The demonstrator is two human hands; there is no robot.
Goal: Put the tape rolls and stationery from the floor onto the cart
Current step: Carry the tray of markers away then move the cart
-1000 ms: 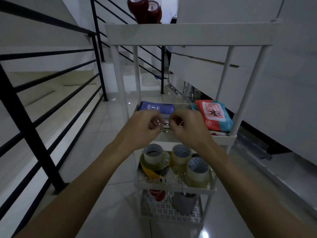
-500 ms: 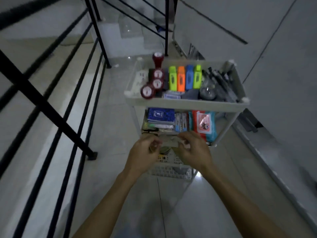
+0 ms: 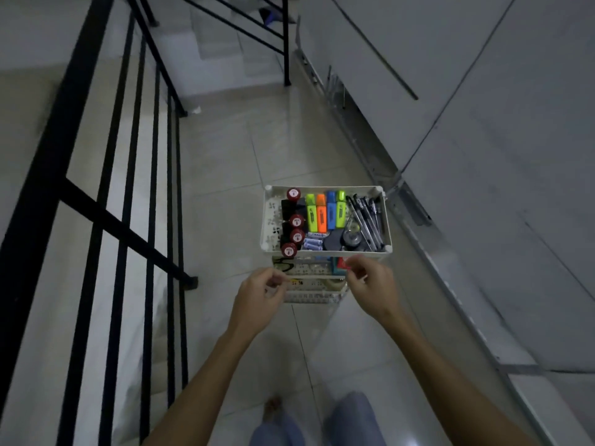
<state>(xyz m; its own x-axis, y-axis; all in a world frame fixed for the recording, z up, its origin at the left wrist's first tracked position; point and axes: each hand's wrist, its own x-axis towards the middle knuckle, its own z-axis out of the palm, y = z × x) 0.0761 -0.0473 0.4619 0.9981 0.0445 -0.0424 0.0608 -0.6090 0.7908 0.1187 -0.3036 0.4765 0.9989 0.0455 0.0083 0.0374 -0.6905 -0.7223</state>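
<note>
Left hand (image 3: 257,297) and right hand (image 3: 370,286), fingers loosely curled, nothing visibly held, hover apart over the white cart (image 3: 388,220) on the tiled floor (image 3: 225,175). Top tray: highlighters (image 3: 325,212), red-capped stamps (image 3: 294,226) w/ unreadable labels, pens (image 3: 367,217). Black railing (image 3: 128,188) at left.

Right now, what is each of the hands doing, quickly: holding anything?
Left hand: fingers loosely curled, nothing visibly held.
Right hand: fingers loosely curled, nothing visibly held, near the cart.
</note>
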